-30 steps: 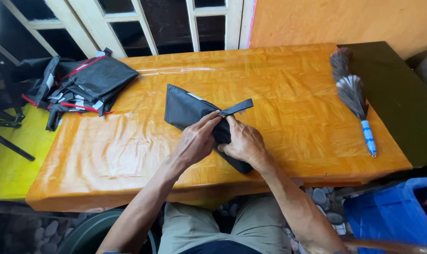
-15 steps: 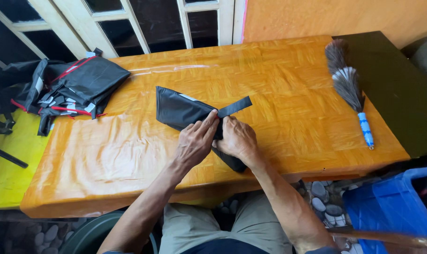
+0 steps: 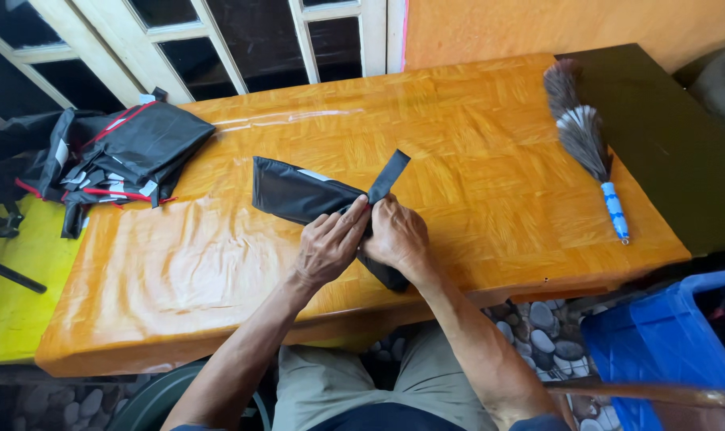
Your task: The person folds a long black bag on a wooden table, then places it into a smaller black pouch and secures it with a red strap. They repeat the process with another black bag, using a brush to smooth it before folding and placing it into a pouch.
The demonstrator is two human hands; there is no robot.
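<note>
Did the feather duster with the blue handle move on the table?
No. The feather duster lies at the same place by the table's right end, along the dark panel, handle toward the near edge. Only the camera view shifted.

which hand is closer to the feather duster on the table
Right. The right hand grips the folded black fabric mid-table, on the side toward the feather duster, which lies off to its right. The left hand sits beside it, farther from the duster.

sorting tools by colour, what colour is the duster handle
Blue with white bands, on the duster at the table's right; head view.
</note>
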